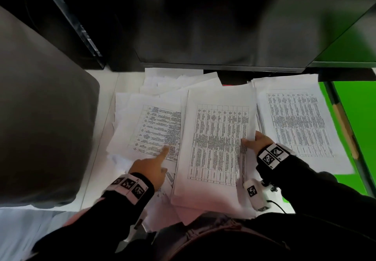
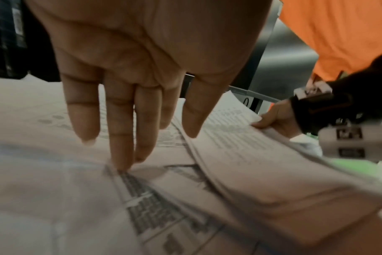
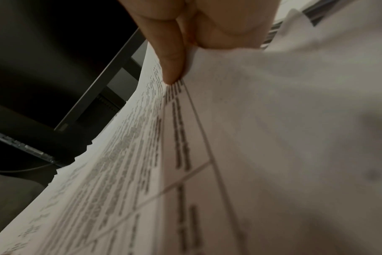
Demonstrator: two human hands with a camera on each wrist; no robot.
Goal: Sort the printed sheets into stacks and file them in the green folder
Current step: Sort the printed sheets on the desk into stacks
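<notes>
A: Sheets lie in three lots on the desk point(image 1: 97, 138): a loose heap point(image 1: 154, 126) on the left, a middle stack point(image 1: 217, 138), and a right stack point(image 1: 295, 118) resting on the open green folder point(image 1: 362, 128).

B: And the hands?

A: The left hand point(image 1: 150, 169) is spread, fingers straight, and one fingertip point(image 1: 165, 150) presses the top page of the heap. The right hand point(image 1: 254, 141) pinches the right edge of the middle stack, thumb on top. In the wrist view that edge is raised off the desk.

B: So what could go wrong?

A: I'd say the pinch is the weak spot. It holds many pages by one edge, so the lower ones could slide out and fan across the desk, or onto the right stack, mixing the sorts.

B: And the heap?

A: It's crooked, with pages pointing every way. If the finger drags a page, it may pull neighbours along, or push some under the middle stack, which already overlaps the heap's right edge.

B: The folder?

A: Mostly covered by the right stack. Sheets filed askew could crease.
</notes>
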